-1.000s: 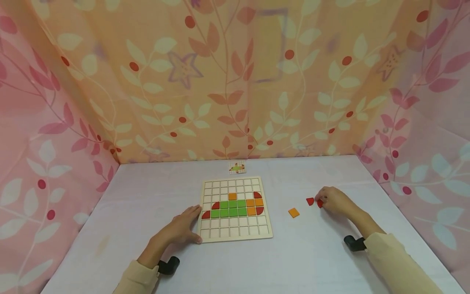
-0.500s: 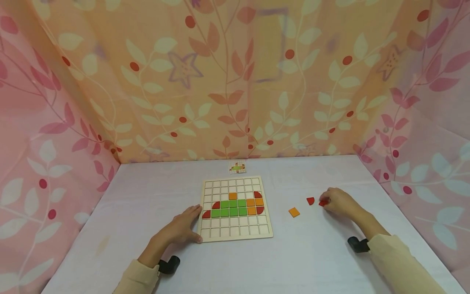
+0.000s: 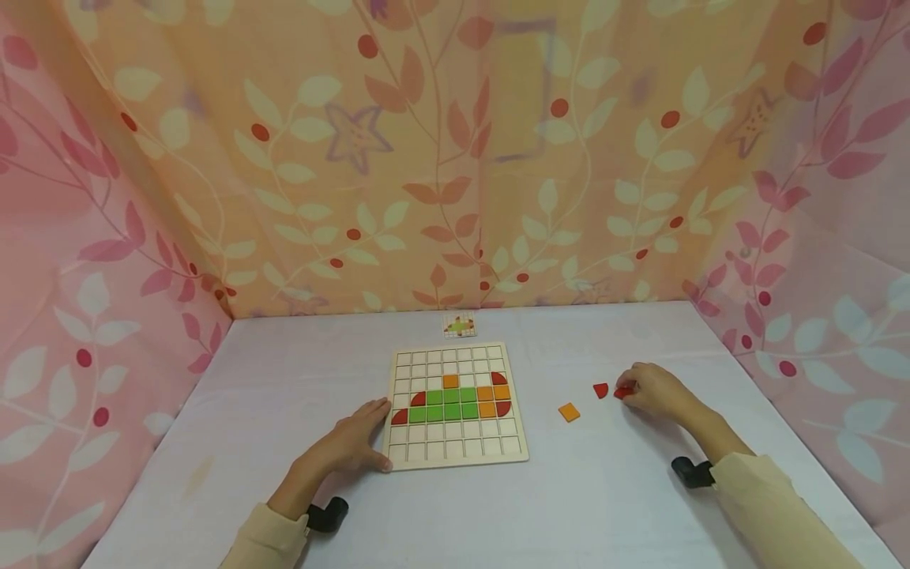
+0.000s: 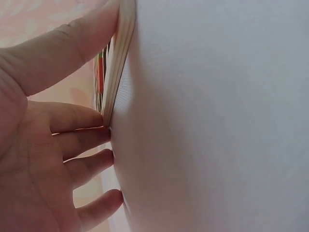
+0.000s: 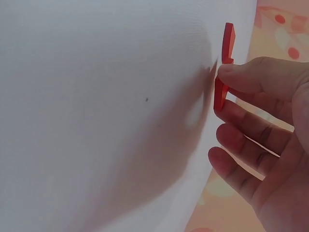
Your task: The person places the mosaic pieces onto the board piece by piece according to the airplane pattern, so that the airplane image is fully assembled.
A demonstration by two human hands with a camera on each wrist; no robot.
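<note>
On the right, my right hand [image 3: 652, 389] pinches a small red quarter-round tile [image 3: 622, 393] between thumb and fingertips, low over the table. The right wrist view shows this red tile [image 5: 220, 94] edge-on below the thumb, and more red [image 5: 228, 41] just above it. Another red quarter-round tile [image 3: 601, 390] lies close by, with an orange square tile [image 3: 569, 412] nearer the board. My left hand [image 3: 355, 438] rests against the left edge of the wooden grid board [image 3: 455, 450], fingers extended, thumb at its near corner. Green, orange and red tiles form a shape on the board.
A small card [image 3: 459, 325] printed with a coloured pattern on a grid lies behind the board. White cloth covers the table [image 3: 597, 498]. Patterned fabric [image 3: 441, 158] hangs around the back and both sides.
My right hand has taken the red tile between its fingertips, shifting slightly right and then a little back left. The left hand and the board have stayed put.
</note>
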